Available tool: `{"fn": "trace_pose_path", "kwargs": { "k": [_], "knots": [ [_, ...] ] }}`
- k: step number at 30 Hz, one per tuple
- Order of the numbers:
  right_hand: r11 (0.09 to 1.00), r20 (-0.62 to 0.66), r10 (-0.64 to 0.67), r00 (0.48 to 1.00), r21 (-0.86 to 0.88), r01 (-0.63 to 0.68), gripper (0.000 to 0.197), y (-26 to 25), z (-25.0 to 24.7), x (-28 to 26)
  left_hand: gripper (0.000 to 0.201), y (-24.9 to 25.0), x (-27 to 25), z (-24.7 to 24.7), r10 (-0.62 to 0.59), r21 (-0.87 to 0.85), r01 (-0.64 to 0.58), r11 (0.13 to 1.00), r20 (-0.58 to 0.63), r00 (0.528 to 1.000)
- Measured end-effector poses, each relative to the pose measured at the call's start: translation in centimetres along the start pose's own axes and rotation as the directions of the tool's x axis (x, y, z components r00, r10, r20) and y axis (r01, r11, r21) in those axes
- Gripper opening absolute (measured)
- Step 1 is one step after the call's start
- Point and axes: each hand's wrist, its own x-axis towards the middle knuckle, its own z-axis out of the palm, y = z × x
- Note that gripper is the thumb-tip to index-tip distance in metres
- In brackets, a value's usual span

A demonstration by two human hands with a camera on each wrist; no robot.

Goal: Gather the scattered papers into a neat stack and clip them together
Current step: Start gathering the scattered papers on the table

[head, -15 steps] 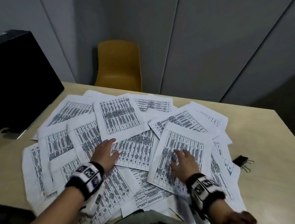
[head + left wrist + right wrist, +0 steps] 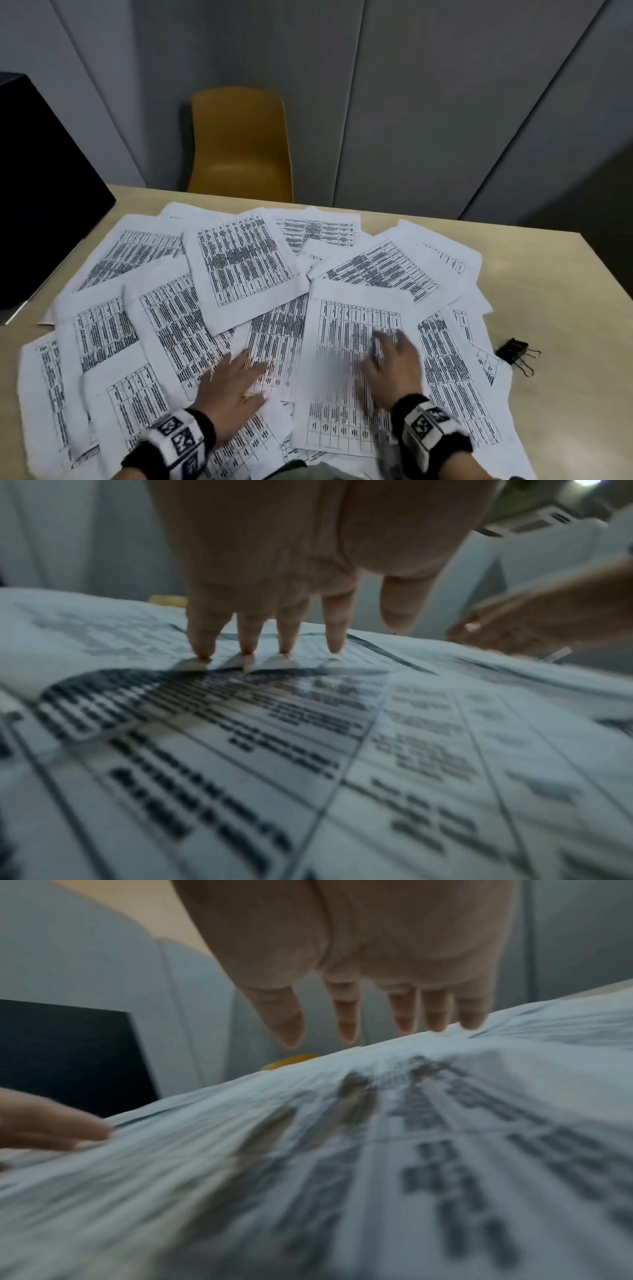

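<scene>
Papers point(image 2: 246, 270) lie fanned across the table point(image 2: 565, 274), so with your left hand point(image 2: 229, 387) and right hand point(image 2: 394, 363) flat, fingers straight and gripping nothing, sweep the sheets inward together, pressing lightly so none buckle.

Light wood table point(image 2: 565, 308) w/ printed papers point(image 2: 239, 267) spread overlapping across most of it, black binder clip point(image 2: 513, 349) on bare wood just beside the sheets' right edge, black monitor point(image 2: 41, 192) at far-left corner.
</scene>
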Motion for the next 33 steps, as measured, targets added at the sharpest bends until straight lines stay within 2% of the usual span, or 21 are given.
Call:
{"fn": "trace_pose_path", "kwargs": {
  "k": [2,4,6,8,11,12,14,16,18,19,20,21,22,23,24,25,28,29,33],
  "knots": [
    [0.980,0.007,0.195,0.981,0.036,-0.195,0.065,1.0,-1.1,1.1,0.059,0.0,0.4,-1.1,-0.075,-0.235,0.025,0.972,-0.208,0.975],
    [0.965,0.051,0.250,0.967,0.073,-0.254,0.068,1.1,-1.3,1.8,0.060,0.5,1.6,-2.0,-0.192,-0.395,0.051,0.917,-0.326,0.926],
    [0.976,0.087,0.173,0.981,0.118,-0.182,0.067,0.0,-0.8,1.5,0.065,1.4,2.8,-2.2,-0.268,-0.505,0.061,0.861,-0.347,0.899],
    [0.978,0.125,0.063,0.990,0.190,-0.086,0.067,-1.1,0.1,0.9,0.078,2.5,3.5,-1.8,-0.334,-0.618,0.082,0.782,-0.305,0.892],
    [0.910,0.155,0.041,0.987,0.403,-0.101,0.064,-1.8,0.3,0.8,0.102,2.8,4.1,-1.3,-0.403,-0.722,0.112,0.683,-0.245,0.882],
    [0.872,0.127,0.082,0.989,0.471,-0.133,0.062,-1.8,0.0,1.1,0.104,2.5,4.4,-1.2,-0.421,-0.733,0.133,0.667,-0.225,0.879],
    [0.761,0.058,0.261,0.964,0.602,-0.242,0.058,-1.1,-1.2,2.3,0.097,1.5,4.6,-1.0,-0.434,-0.731,0.174,0.660,-0.182,0.882],
    [0.586,0.032,0.500,0.865,0.723,-0.365,0.060,0.0,-3.0,4.3,0.081,0.8,4.5,-0.8,-0.423,-0.725,0.182,0.665,-0.164,0.891],
    [0.412,0.083,0.640,0.764,0.802,-0.432,0.074,1.6,-3.6,6.9,0.075,0.7,4.2,-0.7,-0.392,-0.707,0.189,0.682,-0.135,0.910],
    [0.358,0.108,0.661,0.742,0.824,-0.439,0.086,3.2,-2.9,8.6,0.077,0.7,4.0,-0.6,-0.364,-0.683,0.197,0.703,-0.109,0.925],
    [0.342,0.119,0.661,0.741,0.831,-0.439,0.095,5.5,-1.2,10.7,0.078,0.9,3.8,-0.4,-0.331,-0.654,0.204,0.728,-0.076,0.941],
    [0.316,0.141,0.662,0.736,0.838,-0.445,0.096,6.1,-0.6,11.7,0.076,1.0,3.8,-0.3,-0.291,-0.636,0.192,0.747,-0.053,0.955],
    [0.298,0.162,0.647,0.745,0.846,-0.443,0.085,5.0,-1.6,11.2,0.071,1.4,3.7,-0.4,-0.254,-0.639,0.173,0.750,-0.037,0.967],
    [0.293,0.163,0.641,0.750,0.851,-0.435,0.063,3.7,-2.5,10.6,0.065,1.7,3.6,-0.4,-0.227,-0.657,0.154,0.738,-0.026,0.974],
    [0.341,0.153,0.624,0.766,0.829,-0.444,0.040,2.6,-3.6,9.9,0.061,2.1,3.5,-0.4,-0.220,-0.683,0.147,0.715,-0.019,0.975],
    [0.398,0.143,0.606,0.783,0.797,-0.454,0.025,2.4,-3.7,10.1,0.061,2.3,3.6,-0.4,-0.227,-0.701,0.152,0.697,-0.014,0.974],
    [0.504,0.107,0.557,0.823,0.745,-0.438,0.033,2.8,-3.2,10.4,0.090,1.6,4.4,0.2,-0.256,-0.633,0.188,0.751,-0.017,0.967],
    [0.537,0.094,0.542,0.835,0.725,-0.431,0.036,3.0,-3.0,10.6,0.092,1.3,4.5,0.3,-0.257,-0.597,0.197,0.777,-0.015,0.966],
    [0.724,0.072,0.431,0.900,0.568,-0.392,0.040,4.0,-3.4,9.4,0.064,1.5,4.2,0.0,-0.245,-0.588,0.184,0.788,-0.025,0.969]
  ]
}}
